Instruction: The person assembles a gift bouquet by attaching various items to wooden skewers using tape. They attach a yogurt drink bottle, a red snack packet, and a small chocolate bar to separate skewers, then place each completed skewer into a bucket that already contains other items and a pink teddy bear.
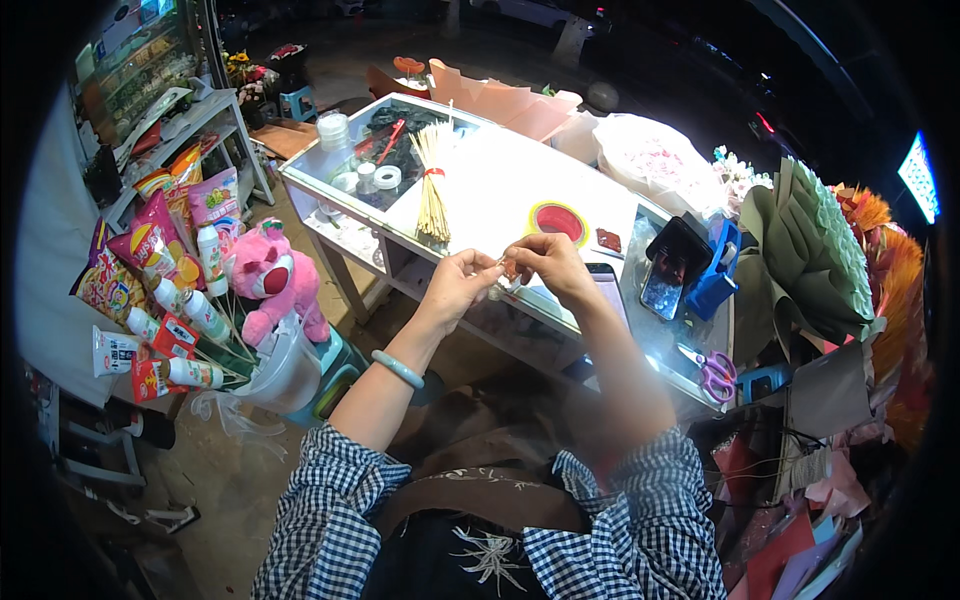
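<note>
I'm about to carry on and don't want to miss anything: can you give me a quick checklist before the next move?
1. Small piece gripped: ok, between the fingertips of the left hand and right hand.
2. Piece's exact shape: cannot tell, too small.
3. Stick bundle secured: ok, red band around it.
4. Phone clear of the right forearm: cannot tell, partly hidden.
5. Purple-handled scissors in hand: not ok, lying off to the right.

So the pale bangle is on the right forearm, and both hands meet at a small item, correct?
No: the head view shows the bangle on the left forearm. The left hand and right hand do meet at a small item.
</note>
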`<state>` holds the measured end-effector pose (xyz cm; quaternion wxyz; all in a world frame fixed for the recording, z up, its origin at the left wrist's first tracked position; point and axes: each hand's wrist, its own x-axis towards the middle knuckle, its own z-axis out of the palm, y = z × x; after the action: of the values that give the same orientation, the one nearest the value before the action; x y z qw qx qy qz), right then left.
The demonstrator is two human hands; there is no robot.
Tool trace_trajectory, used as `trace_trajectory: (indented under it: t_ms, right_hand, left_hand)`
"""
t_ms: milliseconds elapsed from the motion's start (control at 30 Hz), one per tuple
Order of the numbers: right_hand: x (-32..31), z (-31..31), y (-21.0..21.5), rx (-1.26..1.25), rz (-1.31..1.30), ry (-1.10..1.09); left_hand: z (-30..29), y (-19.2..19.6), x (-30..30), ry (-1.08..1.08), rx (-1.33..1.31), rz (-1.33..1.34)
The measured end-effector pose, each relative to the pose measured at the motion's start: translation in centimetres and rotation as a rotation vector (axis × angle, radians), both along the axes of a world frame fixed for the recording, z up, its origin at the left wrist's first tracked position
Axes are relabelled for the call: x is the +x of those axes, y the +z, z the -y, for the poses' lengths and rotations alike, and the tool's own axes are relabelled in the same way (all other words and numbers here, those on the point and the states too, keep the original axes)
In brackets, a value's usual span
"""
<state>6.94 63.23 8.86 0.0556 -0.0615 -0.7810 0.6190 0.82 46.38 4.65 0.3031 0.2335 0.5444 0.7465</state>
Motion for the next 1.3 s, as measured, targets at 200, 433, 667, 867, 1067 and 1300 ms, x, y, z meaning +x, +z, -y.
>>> trace_trajectory:
  t_ms: [200, 433, 667, 867, 1067, 1300]
  right_hand:
    - [-0.9, -0.1, -1.3, -0.046, 0.11, -0.035]
    - [-1.1, 0.3, -1.3, 0.183, 0.145, -0.12]
    - [-2.0, -0.6, -3.6, 0.542, 0.042, -0.13]
    - [-1.6, -1.3, -4.2, 0.386, 0.117, -0.093]
    - [-0.8, -0.9, -2.6, 0.28, 0.128, 0.007]
    - [1.2, 1.2, -3.1, 0.465, 0.058, 0.056]
  left_hand:
    - [-1.1, -1.8, -1.1, 0.082, -0.233, -0.233]
    - [-1.4, -1.8, -1.2, 0.138, -0.501, -0.571]
    - [-1.4, -1.8, -1.6, 0.085, -0.56, -0.491]
    - [-1.3, -1.8, -1.8, 0.037, -0.603, -0.476]
    - [-0.9, -1.9, -1.9, -0.034, -0.508, -0.327]
    - [1.8, -3.3, 0.9, -0.077, -0.326, 0.01]
